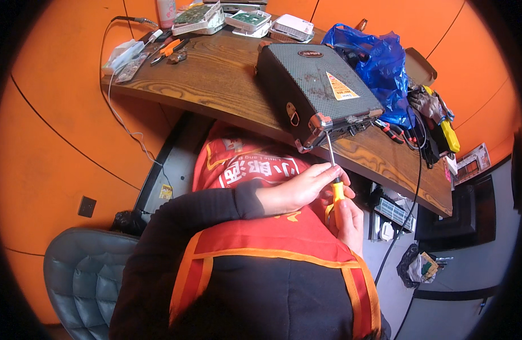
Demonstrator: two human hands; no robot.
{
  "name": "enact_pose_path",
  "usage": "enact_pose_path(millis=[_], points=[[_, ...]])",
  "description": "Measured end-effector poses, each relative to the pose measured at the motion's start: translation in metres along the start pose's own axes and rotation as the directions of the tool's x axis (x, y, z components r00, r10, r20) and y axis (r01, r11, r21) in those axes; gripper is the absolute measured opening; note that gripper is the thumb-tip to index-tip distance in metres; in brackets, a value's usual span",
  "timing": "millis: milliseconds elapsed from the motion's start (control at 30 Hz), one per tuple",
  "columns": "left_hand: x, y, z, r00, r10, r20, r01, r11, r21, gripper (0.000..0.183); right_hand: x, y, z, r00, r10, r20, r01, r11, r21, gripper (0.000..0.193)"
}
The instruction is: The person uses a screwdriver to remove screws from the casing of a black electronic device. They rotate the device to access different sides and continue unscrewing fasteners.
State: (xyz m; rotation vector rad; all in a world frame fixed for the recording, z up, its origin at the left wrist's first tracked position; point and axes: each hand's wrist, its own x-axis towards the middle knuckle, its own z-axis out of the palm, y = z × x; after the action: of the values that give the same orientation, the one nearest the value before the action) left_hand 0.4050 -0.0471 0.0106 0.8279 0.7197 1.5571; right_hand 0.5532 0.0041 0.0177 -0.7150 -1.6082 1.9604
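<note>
A black textured tool case (315, 85) with metal corners lies on the wooden table, one corner near the front edge. A screwdriver (338, 199) with a yellow handle has its tip up against the metal corner piece (317, 129). My right hand (350, 222) is closed round the yellow handle from below. My left hand (303, 187) reaches across from the left, its fingers closed on the screwdriver where shaft meets handle. Some fingers of both hands are hidden. Whether the tip sits in a screw is too small to tell.
The wooden table (210, 73) carries orange-handled pliers (171, 47) at left, white boxes with circuit boards (198, 17) at back, and a blue plastic bag (377, 62) beside the case. Gloves (431, 105) and a cable (415, 187) are at right. A grey chair (82, 277) stands behind left.
</note>
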Motion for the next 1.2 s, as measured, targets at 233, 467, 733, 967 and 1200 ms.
enact_pose_path(millis=[233,467,733,967,1200], points=[[0.0023,-0.0028,0.0008,1.000,-0.026,-0.013,0.026,0.999,-0.032,0.033,-0.0007,0.0000,-0.0003,1.000,-0.016,0.002,0.016,0.999,-0.034,0.028],[0.0002,-0.0047,-0.0012,0.999,-0.042,-0.012,0.041,0.997,-0.059,0.032,-0.0013,-0.0011,-0.0020,1.000,-0.006,0.006,0.006,0.999,-0.042,0.029],[0.0010,-0.0056,-0.0026,1.000,-0.012,0.017,0.013,1.000,-0.025,0.030,-0.0040,-0.0045,0.0025,0.999,0.000,-0.044,-0.001,1.000,-0.022,0.031],[0.0029,-0.0030,-0.0022,0.999,0.006,0.042,-0.005,1.000,-0.012,0.029,-0.0024,-0.0031,-0.0032,0.998,-0.052,0.028,0.053,0.998,-0.033,0.032],[0.0034,-0.0023,-0.0029,0.999,-0.012,0.041,0.013,1.000,-0.020,0.029,-0.0024,-0.0076,0.0003,1.000,-0.008,0.000,0.008,0.999,-0.049,0.030]])
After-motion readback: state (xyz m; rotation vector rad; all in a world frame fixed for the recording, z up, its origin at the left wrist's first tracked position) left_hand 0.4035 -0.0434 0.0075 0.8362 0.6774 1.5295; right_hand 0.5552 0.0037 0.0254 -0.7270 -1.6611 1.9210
